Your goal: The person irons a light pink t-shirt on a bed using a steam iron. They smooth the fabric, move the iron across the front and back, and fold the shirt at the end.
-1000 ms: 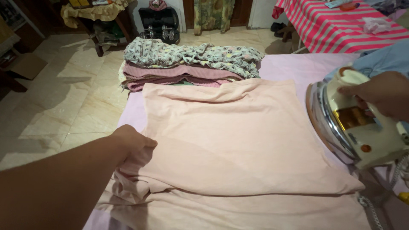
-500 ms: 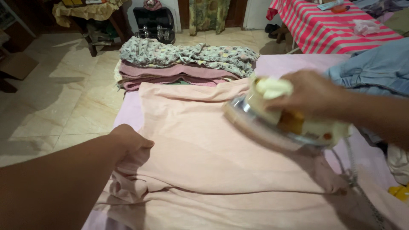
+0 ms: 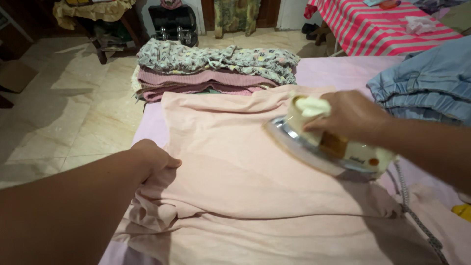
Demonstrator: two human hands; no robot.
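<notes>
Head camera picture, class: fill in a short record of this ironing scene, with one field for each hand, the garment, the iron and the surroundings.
Left hand: left hand presses down the left edge of the pink garment, cloth bunched beneath it.
Right hand: right hand has its grip on the handle of the iron.
Iron: cream body, tilted, over the garment's right part; braided cord trails right.
Garment: spread on a lilac-covered surface.
Surroundings: folded clothes pile beyond; blue denim at right.

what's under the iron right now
The iron, held by the right hand, sits on the peach garment. A pink cover shows around it; whatever lies beneath is hidden.
</notes>
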